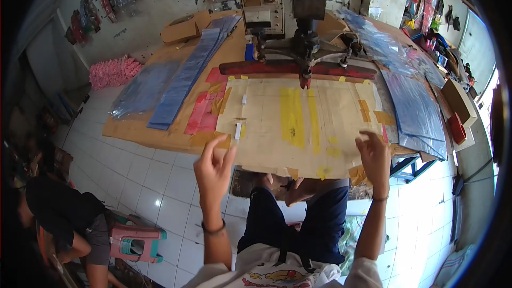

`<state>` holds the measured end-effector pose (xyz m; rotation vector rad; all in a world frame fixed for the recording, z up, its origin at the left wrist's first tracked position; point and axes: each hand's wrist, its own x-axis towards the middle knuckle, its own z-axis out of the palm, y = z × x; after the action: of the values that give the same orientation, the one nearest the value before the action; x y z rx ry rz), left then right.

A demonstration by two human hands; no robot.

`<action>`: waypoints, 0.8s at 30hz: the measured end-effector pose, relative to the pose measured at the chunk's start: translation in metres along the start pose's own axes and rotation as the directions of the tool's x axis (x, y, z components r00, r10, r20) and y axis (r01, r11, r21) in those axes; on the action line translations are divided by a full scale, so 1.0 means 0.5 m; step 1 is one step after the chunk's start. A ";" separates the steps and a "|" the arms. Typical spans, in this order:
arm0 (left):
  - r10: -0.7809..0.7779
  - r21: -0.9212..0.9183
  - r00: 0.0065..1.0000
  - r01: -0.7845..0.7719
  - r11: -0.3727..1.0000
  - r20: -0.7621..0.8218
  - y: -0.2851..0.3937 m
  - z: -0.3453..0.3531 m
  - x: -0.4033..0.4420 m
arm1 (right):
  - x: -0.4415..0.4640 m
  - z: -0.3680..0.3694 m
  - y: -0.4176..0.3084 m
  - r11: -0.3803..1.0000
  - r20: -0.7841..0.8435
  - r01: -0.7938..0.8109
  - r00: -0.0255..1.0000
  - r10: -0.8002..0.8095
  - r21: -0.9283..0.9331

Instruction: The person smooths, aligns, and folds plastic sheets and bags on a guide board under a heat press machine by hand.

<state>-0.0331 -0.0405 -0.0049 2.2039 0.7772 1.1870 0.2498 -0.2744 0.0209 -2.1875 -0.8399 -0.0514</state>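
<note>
My left hand (213, 169) is raised at the front left corner of a taped tan board (261, 152). Its fingers are bent, with thumb and index tips apart, and I see nothing between them. At the board's right edge, my right hand (376, 162) is held up in a similar way, fingers curled and tips apart, nothing visible in it. Yellow and brown tape strips cover parts of the board. Two small white pieces sit along its left side. Above the board's back edge is the long red bar (256, 68) of a press (306, 45).
Blue plastic sheets lie in a long stack (186, 82) on the left and another pile (413, 109) on the right. A control box (262, 8) stands behind the press. A person (69, 218) sits at lower left near a pink and green stool (137, 242).
</note>
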 end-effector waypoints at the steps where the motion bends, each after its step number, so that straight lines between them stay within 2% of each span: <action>1: 0.154 0.073 0.977 -0.166 0.983 0.146 0.003 -0.002 0.067 | 0.067 0.030 0.025 0.897 -0.065 0.440 0.895 -0.441 -0.038; 2: 0.235 0.066 0.935 -0.261 0.963 0.267 -0.012 0.016 0.122 | 0.104 0.032 0.021 0.909 0.131 0.412 0.899 -0.417 0.062; 3: 0.317 0.046 0.870 -0.359 0.932 0.378 -0.041 0.040 0.157 | 0.122 0.045 0.035 0.879 0.172 0.476 0.865 -0.472 0.017; 5: 0.275 0.139 0.826 -0.387 0.912 0.492 -0.120 0.092 0.190 | 0.164 0.080 0.059 0.788 0.239 0.612 0.776 -0.584 -0.065; 6: 0.261 0.187 0.803 -0.414 0.891 0.535 -0.138 0.106 0.218 | 0.162 0.075 0.051 0.817 0.336 0.569 0.792 -0.510 -0.100; 9: 0.174 0.234 0.774 -0.385 0.893 0.609 -0.139 0.111 0.233 | 0.162 0.073 0.044 0.813 0.353 0.566 0.795 -0.494 -0.136; 24: 0.178 0.161 0.782 -0.334 0.929 0.597 -0.158 0.114 0.240 | 0.170 0.076 0.027 0.841 0.368 0.524 0.814 -0.449 -0.135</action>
<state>0.0510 0.0884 -0.0179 2.7519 0.3899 0.4660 0.3158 -0.2080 0.0101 -2.1605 -1.6540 -0.0470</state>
